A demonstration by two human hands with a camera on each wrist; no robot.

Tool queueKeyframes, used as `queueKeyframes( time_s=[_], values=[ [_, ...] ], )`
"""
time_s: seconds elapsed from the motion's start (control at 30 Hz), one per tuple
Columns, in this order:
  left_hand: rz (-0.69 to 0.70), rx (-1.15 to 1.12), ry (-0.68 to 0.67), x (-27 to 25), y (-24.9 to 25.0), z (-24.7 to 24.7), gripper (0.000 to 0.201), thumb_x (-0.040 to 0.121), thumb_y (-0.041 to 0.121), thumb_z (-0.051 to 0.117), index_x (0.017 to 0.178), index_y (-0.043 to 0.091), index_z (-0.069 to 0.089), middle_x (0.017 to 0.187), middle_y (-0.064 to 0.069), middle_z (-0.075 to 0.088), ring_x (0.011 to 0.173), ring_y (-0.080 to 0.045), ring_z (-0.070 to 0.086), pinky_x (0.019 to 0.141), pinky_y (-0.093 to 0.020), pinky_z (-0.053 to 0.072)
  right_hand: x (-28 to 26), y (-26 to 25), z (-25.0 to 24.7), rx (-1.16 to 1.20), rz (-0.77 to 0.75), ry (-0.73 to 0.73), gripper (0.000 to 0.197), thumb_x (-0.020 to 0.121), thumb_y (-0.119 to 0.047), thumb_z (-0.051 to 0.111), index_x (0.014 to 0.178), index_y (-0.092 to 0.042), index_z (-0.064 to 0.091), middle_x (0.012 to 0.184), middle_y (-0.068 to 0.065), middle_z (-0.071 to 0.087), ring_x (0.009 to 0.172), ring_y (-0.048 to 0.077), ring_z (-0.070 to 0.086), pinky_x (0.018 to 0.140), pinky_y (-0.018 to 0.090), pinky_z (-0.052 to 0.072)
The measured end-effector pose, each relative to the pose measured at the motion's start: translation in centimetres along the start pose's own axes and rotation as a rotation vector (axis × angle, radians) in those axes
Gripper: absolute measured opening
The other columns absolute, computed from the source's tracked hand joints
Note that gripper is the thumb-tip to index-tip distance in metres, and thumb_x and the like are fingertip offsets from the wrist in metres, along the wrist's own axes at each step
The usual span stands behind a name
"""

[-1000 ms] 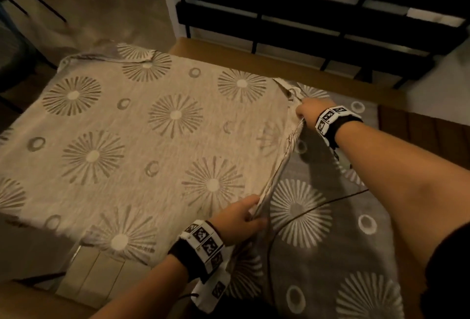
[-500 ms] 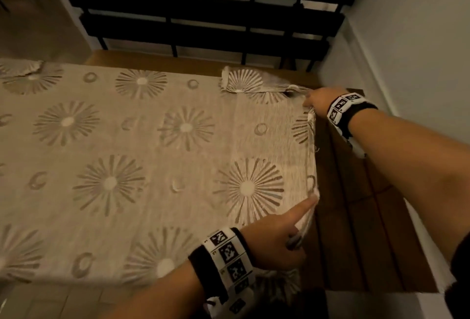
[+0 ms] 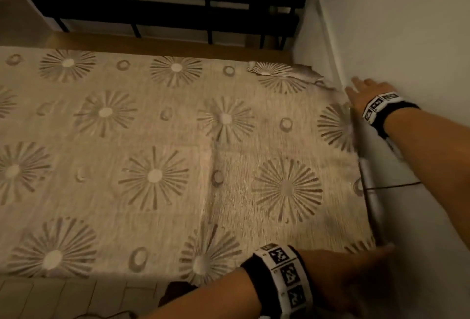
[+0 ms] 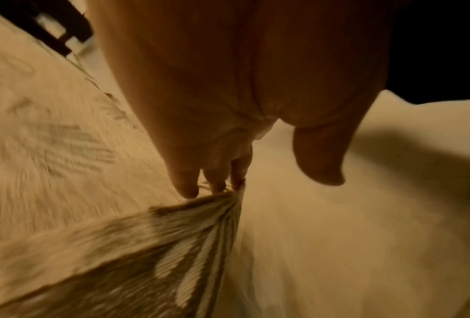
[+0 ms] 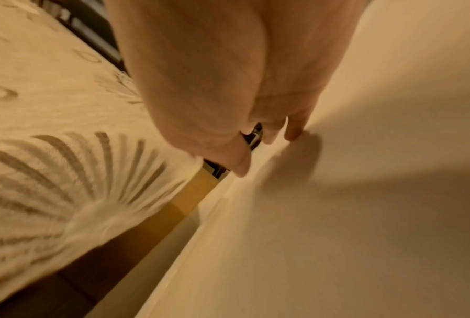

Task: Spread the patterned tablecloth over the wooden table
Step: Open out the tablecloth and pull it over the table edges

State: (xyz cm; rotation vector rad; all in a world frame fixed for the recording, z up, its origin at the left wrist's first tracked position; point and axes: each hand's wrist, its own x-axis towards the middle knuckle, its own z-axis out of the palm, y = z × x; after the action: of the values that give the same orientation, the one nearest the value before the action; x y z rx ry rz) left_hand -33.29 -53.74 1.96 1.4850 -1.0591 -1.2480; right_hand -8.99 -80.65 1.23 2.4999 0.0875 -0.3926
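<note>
The beige tablecloth [image 3: 178, 156] with grey sunburst prints lies flat over nearly the whole wooden table [image 3: 152, 44], of which a bare strip shows along the far edge. At the far right its corner [image 3: 279, 72] is folded back on itself. My left hand [image 3: 356, 273] reaches to the near right corner; in the left wrist view its straight fingertips [image 4: 217, 185] touch the cloth's edge [image 4: 195, 215], thumb apart. My right hand [image 3: 366, 90] is at the far right edge with fingers straight, beside the white wall [image 5: 337, 193], holding nothing.
A white wall [image 3: 407, 26] runs close along the table's right side, leaving a narrow gap. Black horizontal rails [image 3: 165, 1] stand behind the far edge. Pale floor tiles [image 3: 50, 298] show at the near left. A thin dark cable [image 3: 391, 186] crosses the gap.
The folded half of the cloth has been drawn over to the right and now lies flat. Both hands have let go of the edge they were pinching; the view has swung right.
</note>
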Motion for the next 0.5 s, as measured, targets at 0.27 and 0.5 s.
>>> queueKeyframes(
  time_s=[0.27, 0.5],
  values=[
    [-0.168, -0.013, 0.227, 1.7, -1.6, 0.0, 0.059, 0.090, 0.029, 0.061, 0.144, 0.024, 0.040, 0.137, -0.008, 0.055, 0.124, -0.023, 0.052, 0.107, -0.034, 0.039, -1.7, -2.9, -1.6, 0.336, -0.132, -0.160, 0.055, 0.092, -0.037, 0.044, 0.145, -0.024, 0.034, 0.155, 0.009, 0.026, 0.135, 0.034, 0.036, 0.112, 0.046, 0.031],
    [-0.322, 0.276, 0.663, -9.4, -6.2, -5.7, 0.047, 0.081, 0.034, 0.043, 0.118, 0.015, 0.065, 0.117, -0.005, 0.067, 0.106, -0.019, 0.062, 0.093, -0.031, 0.047, -1.9, -7.0, -10.2, 0.265, -0.329, -0.097, 0.045, 0.091, -0.029, 0.046, 0.135, -0.025, 0.049, 0.145, 0.007, 0.044, 0.128, 0.028, 0.046, 0.105, 0.041, 0.040]
  ],
)
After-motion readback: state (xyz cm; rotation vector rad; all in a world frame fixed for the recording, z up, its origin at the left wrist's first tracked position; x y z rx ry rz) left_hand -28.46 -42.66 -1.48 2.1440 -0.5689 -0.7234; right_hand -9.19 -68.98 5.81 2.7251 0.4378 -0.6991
